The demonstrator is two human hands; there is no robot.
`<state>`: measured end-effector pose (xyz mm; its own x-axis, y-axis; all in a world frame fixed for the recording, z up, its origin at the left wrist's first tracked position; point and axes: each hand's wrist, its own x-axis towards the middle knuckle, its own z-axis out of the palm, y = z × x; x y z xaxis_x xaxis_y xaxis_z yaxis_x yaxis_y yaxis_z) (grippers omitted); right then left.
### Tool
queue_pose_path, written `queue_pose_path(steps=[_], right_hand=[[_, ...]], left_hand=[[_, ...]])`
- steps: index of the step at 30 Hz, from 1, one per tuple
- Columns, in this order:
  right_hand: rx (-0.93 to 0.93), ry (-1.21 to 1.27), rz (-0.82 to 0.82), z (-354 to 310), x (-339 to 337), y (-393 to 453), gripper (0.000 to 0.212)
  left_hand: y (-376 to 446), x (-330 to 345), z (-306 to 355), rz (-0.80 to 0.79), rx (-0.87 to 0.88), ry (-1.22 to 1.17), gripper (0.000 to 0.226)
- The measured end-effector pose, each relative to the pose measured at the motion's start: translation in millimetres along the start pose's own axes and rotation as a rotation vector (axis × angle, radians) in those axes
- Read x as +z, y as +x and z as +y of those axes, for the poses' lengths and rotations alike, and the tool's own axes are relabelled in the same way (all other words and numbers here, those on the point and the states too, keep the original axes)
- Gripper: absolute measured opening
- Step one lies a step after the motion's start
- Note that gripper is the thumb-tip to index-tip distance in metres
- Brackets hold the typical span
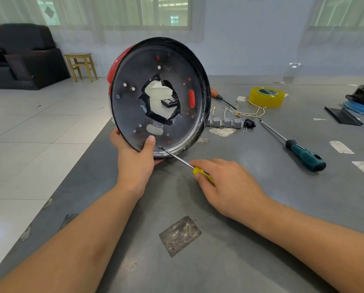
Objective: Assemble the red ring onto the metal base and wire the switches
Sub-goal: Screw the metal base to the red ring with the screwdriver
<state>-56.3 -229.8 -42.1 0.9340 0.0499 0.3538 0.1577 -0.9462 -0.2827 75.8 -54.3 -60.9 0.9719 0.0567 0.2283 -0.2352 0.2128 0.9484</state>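
Handling notes: round dark metal base (134, 102) with a ragged taped centre hole stands on edge at the near-left part of the grey worktable (250, 208), tilted, its hollow underside facing the camera. Glossy red plastic ring (115, 68) shows behind its upper left rim, apparently seated on it.

Left hand (134, 163) grips the lower rim, thumb curled over the inside face, other fingers hidden behind. Right hand (227, 187) is closed round the yellow-handled slim screwdriver (200, 171), tip at a hole near the bottom rim.

Judgement: the base looks stiff thin sheet, fairly light, rim smooth and possibly slippery; edges of the cut hole look sharp, so hold it by the rim, not the centre. Red ring likely scratchable.

Row of small grey switches (225, 122) with pale wires (246, 112) lies on the table just right of the base, not yet wired; small and light, pick up by the bodies, not the leads.
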Motion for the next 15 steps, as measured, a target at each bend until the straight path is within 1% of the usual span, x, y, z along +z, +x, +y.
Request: queue_pose_path(steps=[2,3,4,7,9,10,12,15], right_hand=[[0.049,0.065,-0.003,2.0,-0.2,1.2,0.030],[0.108,0.153,-0.028,2.4,-0.5,3.3,0.027],[0.197,0.303,-0.076,1.7,-1.7,6.5,0.023],[0.531,0.944,-0.245,-3.0,-11.5,15.2,0.016],[0.662,1.210,-0.328,-4.9,-20.4,17.5,0.019],[0.700,1.285,-0.365,-5.7,-23.7,17.2,0.020],[0.727,1.319,-0.419,-7.9,-26.6,16.6,0.022],[0.723,1.198,-0.398,-10.0,-26.6,17.3,0.023]], left_hand=[[-0.8,0.2,-0.3,-0.004,0.024,0.038,0.062],[-1.6,0.7,0.4,-0.005,0.037,0.063,0.064],[-2.6,1.0,1.8,-0.007,0.049,0.093,0.067],[-5.2,1.6,5.1,-0.017,0.090,0.172,0.073],[-5.9,2.0,5.9,-0.029,0.106,0.207,0.074],[-6.0,2.4,5.8,-0.031,0.112,0.218,0.074],[-5.8,3.1,5.1,-0.026,0.121,0.225,0.072],[-4.5,3.4,4.5,-0.010,0.141,0.222,0.068]])
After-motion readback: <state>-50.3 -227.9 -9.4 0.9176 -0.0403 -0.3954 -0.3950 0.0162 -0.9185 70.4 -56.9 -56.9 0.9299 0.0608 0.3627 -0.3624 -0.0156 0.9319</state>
